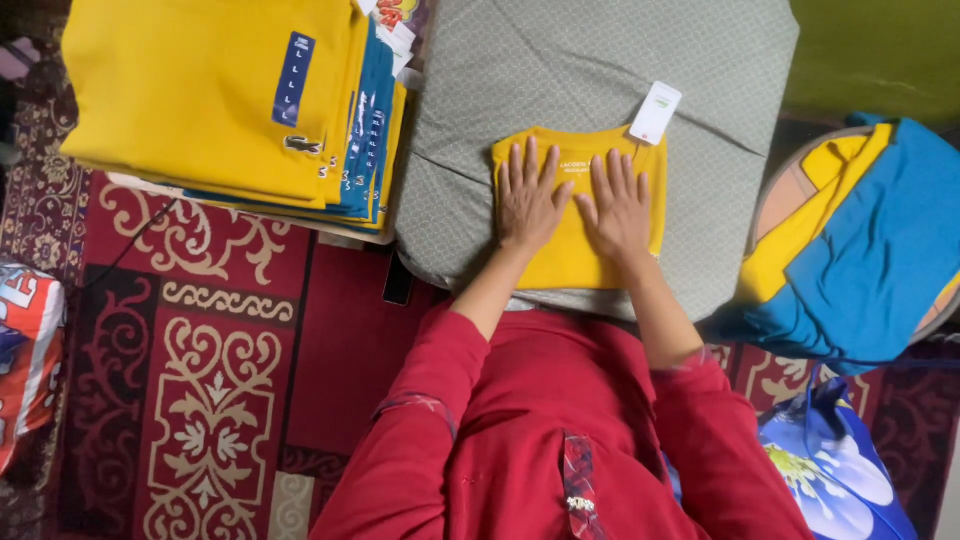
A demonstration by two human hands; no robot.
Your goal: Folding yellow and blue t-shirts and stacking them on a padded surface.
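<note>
A folded yellow shirt (572,255) lies on a grey patterned cushion (520,80), with a white hang tag (656,112) at its collar end. My left hand (530,195) rests flat on the left half of the shirt, fingers spread. Beside it, my right hand (618,205) presses flat on the right half, fingers apart. Both palms lie on the cloth and neither grips it. My red sleeves (440,400) show at the bottom.
A stack of folded yellow and blue shirts (220,90) sits at the left of the cushion. Loose blue and yellow garments (850,240) are heaped on a round surface at the right. A red patterned carpet (200,350) covers the floor. A blue flowered bag (835,470) sits lower right.
</note>
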